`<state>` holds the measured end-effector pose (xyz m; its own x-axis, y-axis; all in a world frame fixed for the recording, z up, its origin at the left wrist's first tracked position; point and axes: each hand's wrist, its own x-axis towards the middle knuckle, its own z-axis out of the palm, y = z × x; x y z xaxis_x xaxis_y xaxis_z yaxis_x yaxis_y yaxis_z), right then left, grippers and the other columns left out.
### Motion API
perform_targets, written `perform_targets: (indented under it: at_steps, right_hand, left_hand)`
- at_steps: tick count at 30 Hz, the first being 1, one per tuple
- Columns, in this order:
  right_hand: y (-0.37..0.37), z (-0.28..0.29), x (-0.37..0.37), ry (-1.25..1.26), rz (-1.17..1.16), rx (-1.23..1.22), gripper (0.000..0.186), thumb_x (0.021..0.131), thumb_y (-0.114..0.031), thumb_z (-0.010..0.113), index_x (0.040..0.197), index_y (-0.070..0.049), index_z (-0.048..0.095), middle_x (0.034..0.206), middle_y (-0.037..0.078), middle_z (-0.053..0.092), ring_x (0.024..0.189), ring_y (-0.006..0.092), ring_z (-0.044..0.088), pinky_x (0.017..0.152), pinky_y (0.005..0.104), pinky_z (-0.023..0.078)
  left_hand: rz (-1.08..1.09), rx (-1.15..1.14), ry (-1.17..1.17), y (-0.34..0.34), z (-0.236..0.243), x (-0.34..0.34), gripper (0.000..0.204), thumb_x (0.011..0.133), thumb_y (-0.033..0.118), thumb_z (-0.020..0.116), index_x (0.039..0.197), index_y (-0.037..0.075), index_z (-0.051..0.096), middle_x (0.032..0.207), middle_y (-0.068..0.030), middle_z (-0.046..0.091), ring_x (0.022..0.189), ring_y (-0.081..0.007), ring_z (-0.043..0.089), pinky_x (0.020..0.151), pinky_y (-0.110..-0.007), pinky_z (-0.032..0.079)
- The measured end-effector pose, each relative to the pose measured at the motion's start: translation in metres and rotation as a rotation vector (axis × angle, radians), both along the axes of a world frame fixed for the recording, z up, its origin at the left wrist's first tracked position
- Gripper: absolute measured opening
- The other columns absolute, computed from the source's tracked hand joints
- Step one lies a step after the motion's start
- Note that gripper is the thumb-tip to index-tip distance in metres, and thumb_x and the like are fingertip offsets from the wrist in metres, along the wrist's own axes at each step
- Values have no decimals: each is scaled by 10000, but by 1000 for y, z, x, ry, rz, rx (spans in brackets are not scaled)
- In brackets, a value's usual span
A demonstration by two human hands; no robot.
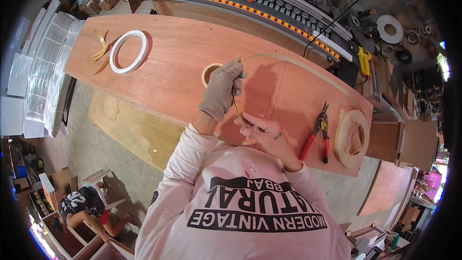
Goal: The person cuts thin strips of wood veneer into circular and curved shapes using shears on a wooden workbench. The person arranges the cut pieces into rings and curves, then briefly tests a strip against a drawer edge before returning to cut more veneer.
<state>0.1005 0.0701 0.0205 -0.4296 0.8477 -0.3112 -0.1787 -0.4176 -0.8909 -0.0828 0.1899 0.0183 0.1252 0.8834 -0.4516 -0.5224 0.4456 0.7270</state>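
My left hand [222, 89], in a grey knit glove, is closed around a thin tan strip of edge banding [293, 60]. That strip arcs over the pinkish plywood board [178, 43] from a wide tan roll [342, 137] at the right. Its short end bends down from the glove to my bare right hand [267, 137], whose fingers are closed on it. Partly hidden behind the glove lies a roll of tape [205, 75]. Red-handled snips [323, 130] rest between my right hand and the wide roll.
A white ring-shaped roll [112, 58] and loose tan strips [99, 58] lie at the board's left. Beyond the far edge runs a machine with rollers [250, 1]; a yellow heat gun [364, 60] stands far right. Another person [84, 207] bends over wooden parts at lower left.
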Motion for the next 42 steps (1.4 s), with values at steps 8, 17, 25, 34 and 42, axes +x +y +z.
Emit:
perform_targets:
  at_steps: [8,17,25,34,42]
  right_hand:
    - [-4,-4,4,-141,-77,89,383,1003,-9,626,1382,38,603,1256,152,714,967,151,706,822,290,623]
    - [-2,-10,-9,-170,-82,132,344,893,0,759,1214,36,641,1051,84,731,961,128,708,826,263,575]
    - [1,4,-5,-158,-78,-15,186,972,-41,690,1126,32,616,1131,160,718,889,180,720,792,294,602]
    - [24,10,2,92,-145,-378,155,985,-96,685,1046,45,660,1027,209,743,886,245,758,780,336,637]
    - [43,34,12,265,-168,-354,194,1002,-133,677,1047,56,669,1043,211,745,871,261,760,732,319,640]
  left_hand:
    - [26,-57,61,1,12,24,243,1024,322,653,1071,84,654,856,-24,663,523,-55,464,433,-226,377]
    - [73,-22,163,-12,8,35,351,1018,407,658,991,57,653,811,-22,628,477,-46,392,421,-238,324]
    - [172,88,144,-4,-7,22,398,1008,379,676,1160,12,701,837,-38,644,490,-63,428,433,-253,325]
    - [-69,88,215,-6,13,36,375,1036,283,640,1281,-1,641,931,-53,688,580,-74,544,515,-228,434]
    - [-160,-94,-391,-34,31,9,353,1087,240,547,1325,-19,538,960,-72,683,816,-189,698,763,-315,621]
